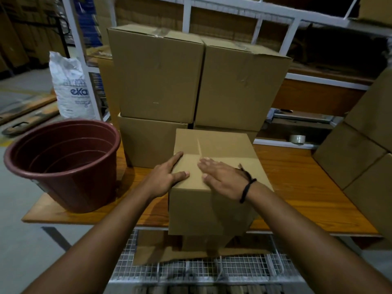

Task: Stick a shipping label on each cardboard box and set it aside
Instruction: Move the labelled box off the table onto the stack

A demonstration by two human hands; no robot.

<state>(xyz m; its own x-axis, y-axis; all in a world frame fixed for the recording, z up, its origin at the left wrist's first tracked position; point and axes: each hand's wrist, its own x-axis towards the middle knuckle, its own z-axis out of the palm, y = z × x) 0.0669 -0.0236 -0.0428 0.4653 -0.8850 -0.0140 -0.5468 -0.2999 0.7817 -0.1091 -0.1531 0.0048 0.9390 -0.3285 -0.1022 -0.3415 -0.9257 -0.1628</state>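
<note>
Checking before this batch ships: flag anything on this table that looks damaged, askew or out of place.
The nearest box appears to jut past the near edge of the table. The upper right stacked box has scuffs and wrinkled tape. A maroon bucket seems out of place among cartons.

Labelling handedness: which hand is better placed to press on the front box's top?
Probably right: the right hand lies flat atop the front box, near its middle; the left hand straddles its left edge.

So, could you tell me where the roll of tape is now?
In the head view, the tape roll sits at right on the white shelf ledge behind the wooden table, between the central box stack and the right-hand boxes.
</note>
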